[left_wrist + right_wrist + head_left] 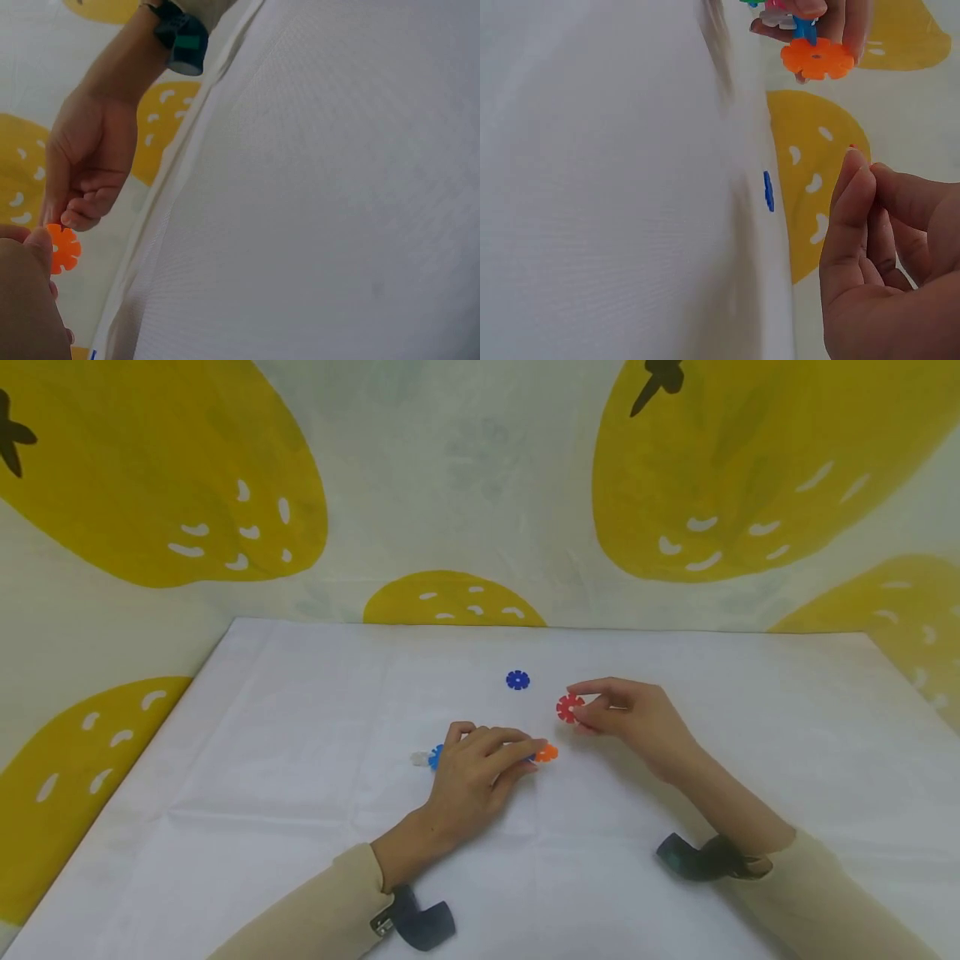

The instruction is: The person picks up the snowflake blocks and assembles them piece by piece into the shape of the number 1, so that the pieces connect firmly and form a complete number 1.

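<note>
My left hand grips a row of joined plastic snowflake discs low over the table. At its left end a white disc and a light blue disc stick out; an orange disc ends the right side. The fingers hide the middle, though the right wrist view shows bits of pink and green there. Up and to the right, my right hand pinches a red snowflake disc between thumb and fingertips, apart from the row. In the right wrist view, fingers cover nearly all of the red disc.
A dark blue snowflake disc lies alone on the white tablecloth, beyond both hands. Behind the table's far edge hangs a pale cloth printed with large yellow fruit. Each wrist wears a dark camera band.
</note>
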Action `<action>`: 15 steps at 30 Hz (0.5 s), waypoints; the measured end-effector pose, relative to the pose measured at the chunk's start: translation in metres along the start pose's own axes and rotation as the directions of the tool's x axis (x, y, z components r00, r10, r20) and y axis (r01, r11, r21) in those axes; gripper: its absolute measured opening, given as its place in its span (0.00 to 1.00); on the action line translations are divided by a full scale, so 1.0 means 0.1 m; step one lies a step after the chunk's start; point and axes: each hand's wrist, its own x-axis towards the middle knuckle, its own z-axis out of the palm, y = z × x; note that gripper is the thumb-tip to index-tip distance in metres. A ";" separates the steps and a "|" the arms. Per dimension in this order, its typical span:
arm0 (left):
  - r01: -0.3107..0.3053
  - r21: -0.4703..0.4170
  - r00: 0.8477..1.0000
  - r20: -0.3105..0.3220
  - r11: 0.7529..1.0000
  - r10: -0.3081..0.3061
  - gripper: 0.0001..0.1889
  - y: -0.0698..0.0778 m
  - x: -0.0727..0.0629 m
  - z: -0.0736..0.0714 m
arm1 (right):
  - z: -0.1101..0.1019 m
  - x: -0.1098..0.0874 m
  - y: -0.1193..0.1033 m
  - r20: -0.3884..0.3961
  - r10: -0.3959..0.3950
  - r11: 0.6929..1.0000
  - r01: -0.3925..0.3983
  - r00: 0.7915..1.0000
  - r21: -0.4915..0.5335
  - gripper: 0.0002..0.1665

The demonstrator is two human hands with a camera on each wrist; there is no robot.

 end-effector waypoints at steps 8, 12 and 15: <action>-0.003 0.003 1.000 -0.008 1.000 0.003 0.16 0.00 0.00 0.00 | 0.01 -0.19 0.04 0.068 0.020 1.000 -0.021 0.997 0.011 0.25; 0.006 -0.001 1.000 0.000 1.000 -0.006 0.16 0.00 0.00 0.00 | 0.03 -0.26 0.05 0.092 0.033 0.999 -0.035 0.995 0.022 0.27; 0.017 -0.007 1.000 0.005 1.000 -0.017 0.16 0.00 0.00 -0.01 | 0.04 -0.28 0.07 0.102 0.065 0.998 -0.067 0.993 0.021 0.28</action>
